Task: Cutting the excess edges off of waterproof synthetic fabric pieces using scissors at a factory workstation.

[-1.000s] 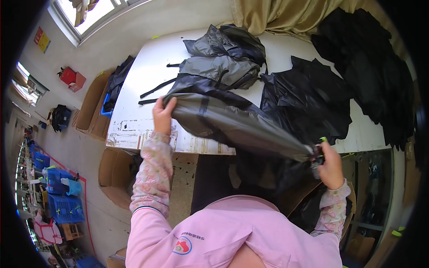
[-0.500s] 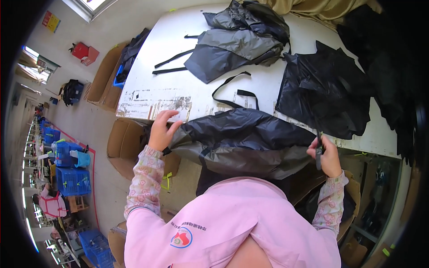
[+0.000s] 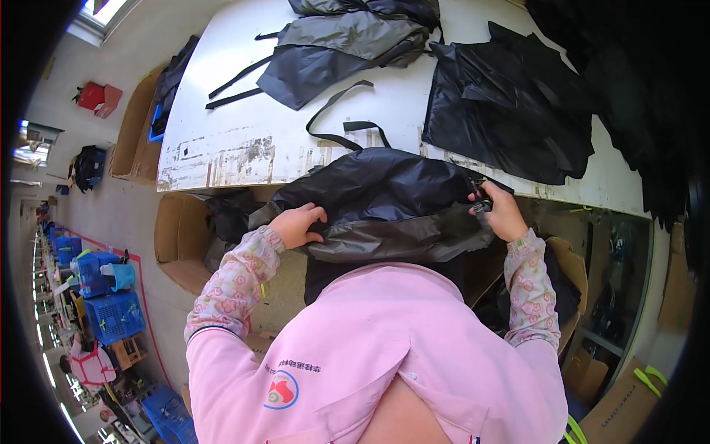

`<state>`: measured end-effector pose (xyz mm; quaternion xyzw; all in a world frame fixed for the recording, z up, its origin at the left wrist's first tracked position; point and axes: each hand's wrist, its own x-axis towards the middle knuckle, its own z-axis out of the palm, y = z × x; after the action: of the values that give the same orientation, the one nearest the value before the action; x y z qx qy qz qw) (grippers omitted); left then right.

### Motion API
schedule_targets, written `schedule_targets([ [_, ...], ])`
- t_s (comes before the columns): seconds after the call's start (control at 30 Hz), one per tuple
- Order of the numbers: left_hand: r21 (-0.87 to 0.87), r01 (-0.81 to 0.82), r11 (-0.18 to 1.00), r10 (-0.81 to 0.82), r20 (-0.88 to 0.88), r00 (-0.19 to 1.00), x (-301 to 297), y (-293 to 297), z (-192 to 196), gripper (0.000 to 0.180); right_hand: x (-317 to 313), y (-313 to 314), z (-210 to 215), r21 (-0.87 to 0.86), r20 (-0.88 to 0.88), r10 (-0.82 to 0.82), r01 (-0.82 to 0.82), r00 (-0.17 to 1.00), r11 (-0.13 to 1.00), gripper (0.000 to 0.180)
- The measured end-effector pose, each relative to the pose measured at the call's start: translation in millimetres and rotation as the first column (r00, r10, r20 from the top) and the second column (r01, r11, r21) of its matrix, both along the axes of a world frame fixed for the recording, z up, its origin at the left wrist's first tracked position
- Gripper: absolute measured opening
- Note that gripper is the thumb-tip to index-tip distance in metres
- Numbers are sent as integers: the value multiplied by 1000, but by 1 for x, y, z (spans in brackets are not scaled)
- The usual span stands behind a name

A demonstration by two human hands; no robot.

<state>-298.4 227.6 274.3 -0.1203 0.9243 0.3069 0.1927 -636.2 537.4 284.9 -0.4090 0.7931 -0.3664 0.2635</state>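
Observation:
A black-and-grey nylon piece [image 3: 384, 189], sewn like a bag, lies bunched over the front edge of the white table [image 3: 214, 159] and hangs toward my body. My left hand [image 3: 296, 224] pinches its grey lower part at the left, thumb and fingers closed on the cloth. At the right end of the piece, my right hand [image 3: 501, 209] is closed round small dark scissors [image 3: 482, 198]; their blades are hard to make out against the black cloth. A loose black strap [image 3: 322, 118] curls on the table just beyond the piece.
Farther back lie a grey-and-black sewn piece [image 3: 318, 63] with straps and a black fabric stack [image 3: 510, 111] to its right. Dark cloth [image 3: 629, 96] hangs at the right edge. Cardboard boxes [image 3: 177, 240] stand under and beside the table; blue crates [image 3: 115, 318] line the floor at left.
My left hand has come down and inward from the piece's left end, closing on the grey cloth. My right hand, with the scissors, has shifted up and left. The whole view has shifted.

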Motion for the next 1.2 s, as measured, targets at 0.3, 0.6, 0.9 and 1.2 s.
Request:
schedule_targets([
  [0.3, -98, -18, 995, -12, -294, 956, 12, 10, -25, 32, 33, -11, -5, -156, 51, 86, -77, 995, 985, 25],
  [0.6, -13, -91, 996, 82, -327, 942, 23, 8, -31, 25, 46, -24, -13, -126, -76, 36, -45, 996, 991, 23],
  [0.9, 625, -302, 719, 577, -295, 762, 3, -39, 56, 10, 5, -28, 68, -135, 272, 180, -148, 945, 980, 14],
  [1.2, 694, -221, 685, 383, -84, 920, -16, -63, 60, 18, -30, -36, 47, -64, 252, 148, -136, 956, 989, 19],
])
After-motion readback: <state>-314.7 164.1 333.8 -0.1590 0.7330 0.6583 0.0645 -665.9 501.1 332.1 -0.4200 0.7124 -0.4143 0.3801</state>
